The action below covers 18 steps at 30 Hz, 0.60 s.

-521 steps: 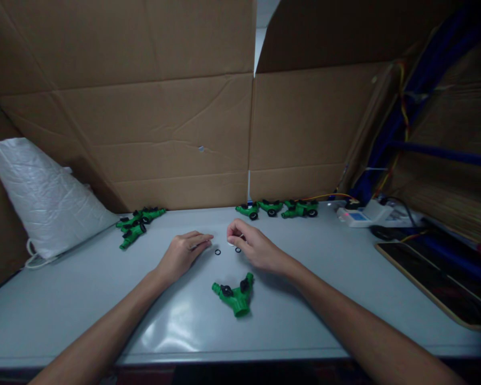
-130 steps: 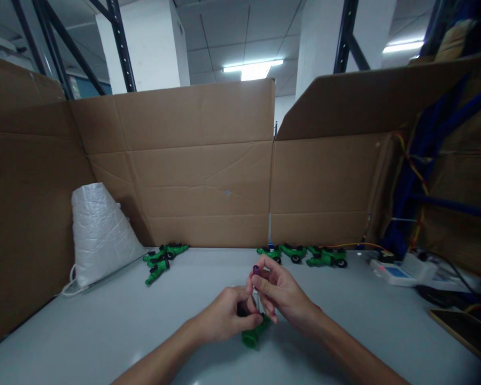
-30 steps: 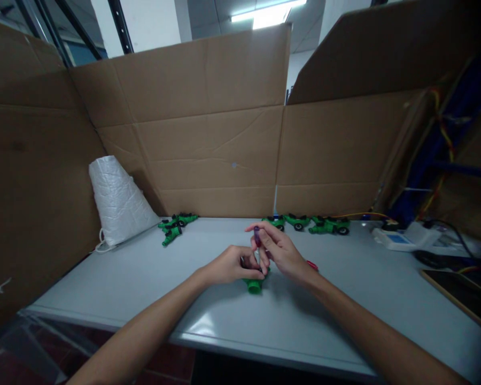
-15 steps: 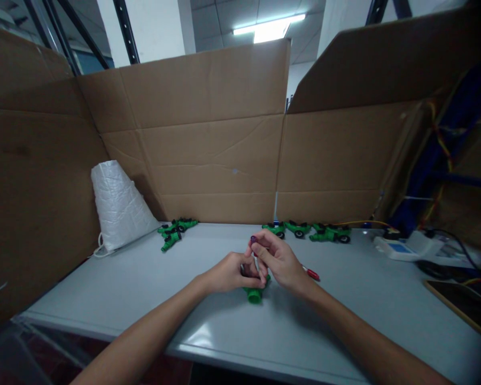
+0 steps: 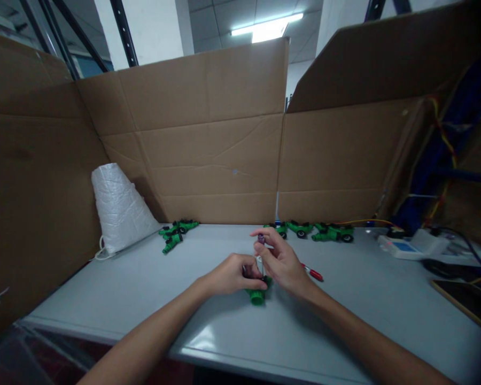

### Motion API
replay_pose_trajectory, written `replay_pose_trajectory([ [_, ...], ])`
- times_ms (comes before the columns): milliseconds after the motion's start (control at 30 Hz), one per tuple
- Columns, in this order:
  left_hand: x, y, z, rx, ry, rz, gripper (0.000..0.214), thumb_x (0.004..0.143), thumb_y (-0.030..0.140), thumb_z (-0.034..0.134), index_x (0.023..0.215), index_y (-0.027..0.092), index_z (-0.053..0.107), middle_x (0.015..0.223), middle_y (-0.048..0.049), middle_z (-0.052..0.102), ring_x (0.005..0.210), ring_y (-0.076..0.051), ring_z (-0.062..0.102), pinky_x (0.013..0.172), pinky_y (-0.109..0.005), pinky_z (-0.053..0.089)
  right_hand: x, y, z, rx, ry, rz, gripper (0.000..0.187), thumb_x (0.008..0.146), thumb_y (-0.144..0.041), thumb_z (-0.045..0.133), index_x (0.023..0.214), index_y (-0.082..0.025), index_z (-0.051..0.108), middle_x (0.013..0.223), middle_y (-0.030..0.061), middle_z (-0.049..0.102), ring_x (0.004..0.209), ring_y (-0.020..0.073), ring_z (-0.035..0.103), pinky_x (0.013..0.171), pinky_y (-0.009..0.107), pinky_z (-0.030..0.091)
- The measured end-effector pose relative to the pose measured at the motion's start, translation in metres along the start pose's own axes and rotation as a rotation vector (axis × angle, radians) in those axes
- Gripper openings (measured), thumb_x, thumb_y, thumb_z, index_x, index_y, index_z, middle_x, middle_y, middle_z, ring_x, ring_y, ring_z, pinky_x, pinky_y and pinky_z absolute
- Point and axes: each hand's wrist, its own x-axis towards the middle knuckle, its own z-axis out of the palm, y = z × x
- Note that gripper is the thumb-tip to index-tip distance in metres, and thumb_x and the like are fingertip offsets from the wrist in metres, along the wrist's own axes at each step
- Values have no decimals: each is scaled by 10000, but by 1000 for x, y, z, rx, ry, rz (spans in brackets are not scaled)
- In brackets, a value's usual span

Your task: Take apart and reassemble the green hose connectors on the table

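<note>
While the left hand grips a green plastic connector, lower centre, the right hand pinches a purple-handled tool upright above.

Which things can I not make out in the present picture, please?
All in the head view:
Front fitting: largely hidden by the left hand.
Tool: tip too small to tell.
Pen: one end behind the right hand.
Dark panel: cut off by the right edge.

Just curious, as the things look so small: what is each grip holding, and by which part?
Right grip: the purple-handled tool, by its handle. Left grip: the nearest green fitting, just behind its near end; the exact spot is hidden.
</note>
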Motion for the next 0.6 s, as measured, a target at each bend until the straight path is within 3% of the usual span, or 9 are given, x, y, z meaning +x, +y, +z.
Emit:
replay_pose_trajectory([
  [200,0,0,-1,29,25,-7,454,796,542,849,800,125,668,771,-52,693,670,-128,593,607,-240,427,0,-2,-2,27,-32,-1,425,1039,-578,528,1341,-286,588,909,4,595,483,71,406,394,206,310],
  [333,0,0,-1,50,21,-11,442,801,532,847,810,122,683,768,-53,699,666,-127,596,607,-240,428,0,-9,-2,90,-59,28,397,1032,-580,544,1269,-266,597,908,0,614,442,52,378,371,196,285],
  [600,0,-5,0,0,23,-9,421,800,501,851,811,130,651,734,-22,663,635,-111,566,590,-237,408,2,-14,-3,45,-27,-4,333,1008,-542,598,1116,-228,575,1010,44,717,411,39,446,364,187,367],
])
